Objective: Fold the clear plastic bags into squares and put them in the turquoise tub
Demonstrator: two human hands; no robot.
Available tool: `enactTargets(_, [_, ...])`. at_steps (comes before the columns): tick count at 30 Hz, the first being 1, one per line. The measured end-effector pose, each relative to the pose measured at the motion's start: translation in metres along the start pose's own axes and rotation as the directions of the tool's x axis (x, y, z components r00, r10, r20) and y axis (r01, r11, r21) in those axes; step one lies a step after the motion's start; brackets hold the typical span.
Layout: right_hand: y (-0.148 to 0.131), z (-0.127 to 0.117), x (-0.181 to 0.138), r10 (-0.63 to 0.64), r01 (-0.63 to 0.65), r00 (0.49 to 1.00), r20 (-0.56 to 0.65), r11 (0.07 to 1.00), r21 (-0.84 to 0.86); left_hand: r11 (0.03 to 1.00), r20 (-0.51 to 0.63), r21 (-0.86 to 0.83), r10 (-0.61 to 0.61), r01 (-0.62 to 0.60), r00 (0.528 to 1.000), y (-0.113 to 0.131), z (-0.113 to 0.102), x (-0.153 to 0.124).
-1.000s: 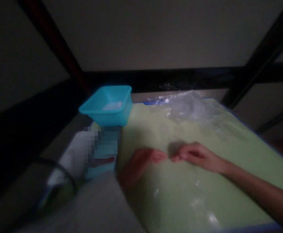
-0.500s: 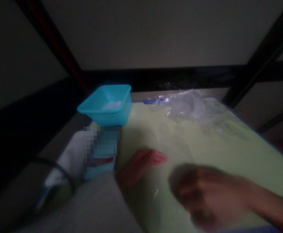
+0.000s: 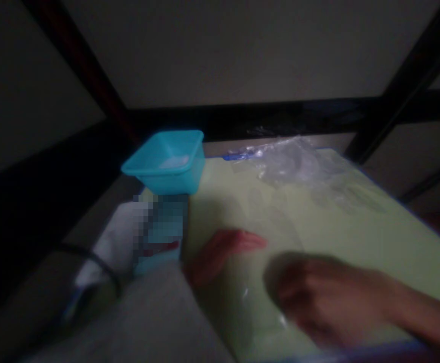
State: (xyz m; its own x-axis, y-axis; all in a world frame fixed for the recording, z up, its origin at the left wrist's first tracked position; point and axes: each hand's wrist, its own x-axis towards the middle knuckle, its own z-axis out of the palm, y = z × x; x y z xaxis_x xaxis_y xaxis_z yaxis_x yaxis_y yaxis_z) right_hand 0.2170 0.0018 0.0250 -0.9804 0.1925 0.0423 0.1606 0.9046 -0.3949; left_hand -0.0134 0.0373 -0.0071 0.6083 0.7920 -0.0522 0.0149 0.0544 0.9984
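Note:
A thin clear plastic bag (image 3: 248, 297) lies over the yellow-green tabletop in front of me, showing mostly by its glints. My left hand (image 3: 223, 249) comes out of a pale sleeve and rests on its far part, fingers stretched out together to the right. At the lower right, my right hand (image 3: 325, 297) is curled with its knuckles up, next to the bag's right side. Blur and shadow hide its fingertips, so whatever they hold cannot be made out.
A turquoise plastic basket (image 3: 193, 174) with something pale inside stands at the back left. Crumpled clear plastic (image 3: 295, 159) is heaped at the back right. Left of my sleeve are a white cloth-like thing (image 3: 116, 242), a blurred-out bluish item (image 3: 163, 257) and a dark cable (image 3: 99, 262).
My left fingers have straightened and reach slightly farther right. My right hand stays curled and has shifted little. A fresh glint shows on the plastic beside it.

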Motion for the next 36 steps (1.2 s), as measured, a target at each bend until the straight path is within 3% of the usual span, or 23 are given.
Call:
enactTargets(4, [0.004,0.003,-0.001,0.020,-0.019,1.000,-0.008,0.993,0.120,0.999,-0.036,-0.026,0.021,-0.022,0.999,0.005,0.002,0.000])
enactTargets(8, [0.007,0.003,-0.002,0.049,-0.045,0.999,-0.011,0.965,0.257,0.999,0.018,-0.035,0.004,-0.003,1.000,0.002,0.001,0.000])
enactTargets(18, [0.015,-0.009,0.002,0.083,-0.028,0.994,-0.071,0.822,0.569,0.999,0.066,0.027,-0.021,0.019,0.998,0.009,0.005,0.001])
enactTargets(24, [0.024,-0.017,-0.002,0.175,-0.046,0.981,-0.079,0.614,0.788,1.000,0.020,0.000,-0.028,0.028,0.999,0.009,0.007,0.004])
enactTargets(27, [0.032,-0.018,-0.005,0.221,-0.048,0.973,-0.062,0.458,0.888,0.999,0.021,0.012,-0.050,0.049,0.999,0.006,0.005,0.001])
enactTargets(31, [0.046,-0.014,-0.005,0.254,0.061,0.959,-0.123,0.241,0.969,0.997,0.061,0.078,-0.013,0.008,0.998,0.003,-0.002,-0.004])
enactTargets(36, [0.056,-0.010,-0.002,0.347,0.142,0.924,-0.164,0.088,0.986,0.977,0.190,0.194,0.056,-0.093,0.980,0.009,-0.004,-0.002])
